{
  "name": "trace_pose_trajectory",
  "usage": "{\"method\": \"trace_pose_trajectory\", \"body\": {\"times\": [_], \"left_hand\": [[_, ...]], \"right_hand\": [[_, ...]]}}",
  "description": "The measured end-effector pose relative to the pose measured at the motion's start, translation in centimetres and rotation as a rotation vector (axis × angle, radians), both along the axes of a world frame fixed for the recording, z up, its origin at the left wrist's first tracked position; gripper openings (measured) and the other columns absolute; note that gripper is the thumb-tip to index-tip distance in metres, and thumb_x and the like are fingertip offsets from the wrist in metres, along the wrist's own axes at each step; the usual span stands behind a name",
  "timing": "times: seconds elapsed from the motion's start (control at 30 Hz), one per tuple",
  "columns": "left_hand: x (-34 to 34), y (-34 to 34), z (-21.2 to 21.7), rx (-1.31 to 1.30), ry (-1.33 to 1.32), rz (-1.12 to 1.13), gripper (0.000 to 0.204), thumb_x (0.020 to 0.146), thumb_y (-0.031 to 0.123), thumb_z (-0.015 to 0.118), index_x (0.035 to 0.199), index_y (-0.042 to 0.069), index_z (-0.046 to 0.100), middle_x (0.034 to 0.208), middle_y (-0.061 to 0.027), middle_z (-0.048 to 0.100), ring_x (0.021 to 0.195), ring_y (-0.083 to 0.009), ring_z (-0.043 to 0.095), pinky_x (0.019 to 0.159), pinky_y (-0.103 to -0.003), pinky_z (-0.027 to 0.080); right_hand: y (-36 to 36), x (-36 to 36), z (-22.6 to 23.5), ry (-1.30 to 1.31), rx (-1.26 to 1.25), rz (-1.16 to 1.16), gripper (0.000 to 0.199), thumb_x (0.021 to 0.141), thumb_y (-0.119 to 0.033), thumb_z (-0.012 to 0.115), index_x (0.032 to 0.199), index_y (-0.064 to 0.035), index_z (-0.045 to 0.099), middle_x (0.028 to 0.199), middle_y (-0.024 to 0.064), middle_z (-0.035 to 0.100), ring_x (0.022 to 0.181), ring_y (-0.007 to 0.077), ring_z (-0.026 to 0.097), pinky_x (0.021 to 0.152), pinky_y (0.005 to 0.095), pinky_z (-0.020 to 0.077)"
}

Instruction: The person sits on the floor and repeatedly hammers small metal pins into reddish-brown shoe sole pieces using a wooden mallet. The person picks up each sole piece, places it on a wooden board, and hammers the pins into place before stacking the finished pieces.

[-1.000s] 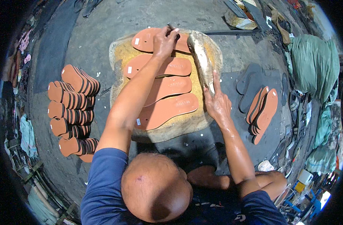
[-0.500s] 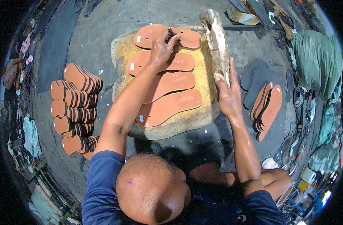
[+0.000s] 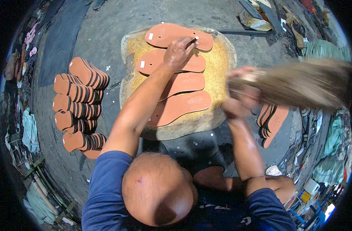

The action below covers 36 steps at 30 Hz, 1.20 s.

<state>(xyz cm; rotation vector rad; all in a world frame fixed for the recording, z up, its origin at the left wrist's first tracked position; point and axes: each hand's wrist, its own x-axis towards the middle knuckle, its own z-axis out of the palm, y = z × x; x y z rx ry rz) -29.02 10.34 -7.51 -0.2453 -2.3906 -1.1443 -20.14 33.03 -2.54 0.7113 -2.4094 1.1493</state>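
Several brown sandal soles lie in a row on a worn, yellowish block. My left hand (image 3: 179, 52) is at the farthest sole (image 3: 163, 32), its fingers pinched round a small dark punch-like tool (image 3: 193, 40) near the sole's right end. Just nearer lies a second sole (image 3: 151, 64), with more of the row partly under my left forearm. Right of the block, my right hand (image 3: 237, 106) is smeared by motion but closed round one end of a wooden club (image 3: 295, 84), which is swung out sideways to the right.
Stacks of brown and black soles (image 3: 78, 86) stand on the floor at the left. Another small pile of soles (image 3: 274, 121) is at the right, partly behind the club. Green sacks (image 3: 326, 49) and clutter line the right edge. The block's rim (image 3: 172, 134) faces me.
The wooden club has swung from upright beside the block out to the right, my right hand moving with it. My left hand stays at the far sole. The whole view has shifted slightly.
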Motion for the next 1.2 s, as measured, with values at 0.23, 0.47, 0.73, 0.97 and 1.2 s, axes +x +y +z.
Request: {"method": "trace_pose_trajectory", "body": {"times": [0.23,0.47,0.73,0.97,1.2], "left_hand": [[0.0,-1.1,-1.6,0.010,0.017,0.039,0.016,0.094,0.015,0.069,0.103,0.001,0.071,0.100,-0.0164,0.074,0.090,-0.0360,0.072,0.079,-0.046,0.057],[-1.7,-3.6,-0.2,1.220,-0.256,0.101,0.025,0.101,0.024,0.067,0.101,-0.001,0.070,0.090,-0.0075,0.071,0.086,-0.0151,0.070,0.080,-0.032,0.059],[4.2,-3.6,-4.0,0.680,-0.263,0.011,0.029,0.100,0.028,0.069,0.100,-0.001,0.071,0.085,-0.0078,0.073,0.077,-0.0141,0.069,0.070,-0.032,0.054],[4.0,-2.0,-1.7,0.453,-0.323,0.094,0.028,0.100,0.027,0.069,0.099,-0.001,0.069,0.082,-0.0111,0.073,0.075,-0.0169,0.070,0.071,-0.034,0.054],[4.2,-1.4,-3.1,0.212,-0.243,0.155,0.023,0.098,0.021,0.070,0.100,-0.002,0.067,0.088,-0.0198,0.074,0.081,-0.0275,0.075,0.068,-0.040,0.057]], "right_hand": [[-1.2,2.0,-0.5,-0.535,0.284,-0.229,0.079,0.099,-0.036,0.057,0.165,-0.0234,0.016,0.096,0.0308,0.072,0.088,0.0522,0.069,0.078,0.0592,0.0539],[-0.3,1.2,2.2,-0.698,0.540,-0.238,0.077,0.100,-0.038,0.055,0.165,-0.0283,0.016,0.088,0.0298,0.073,0.086,0.0505,0.071,0.077,0.0599,0.0544],[-0.4,2.2,2.5,-0.557,-0.070,-0.177,0.072,0.101,-0.032,0.057,0.163,-0.0154,0.026,0.134,0.0338,0.060,0.124,0.0472,0.060,0.104,0.0470,0.0471],[0.0,2.5,4.4,-0.591,-0.187,-0.125,0.071,0.100,-0.025,0.056,0.162,-0.0055,0.027,0.155,0.0292,0.044,0.145,0.0397,0.044,0.118,0.0410,0.0349],[-1.6,3.0,10.2,-0.485,-0.186,-0.016,0.076,0.097,-0.015,0.057,0.163,-0.0035,0.023,0.158,0.0240,0.042,0.142,0.0296,0.046,0.118,0.0378,0.0330]]}}
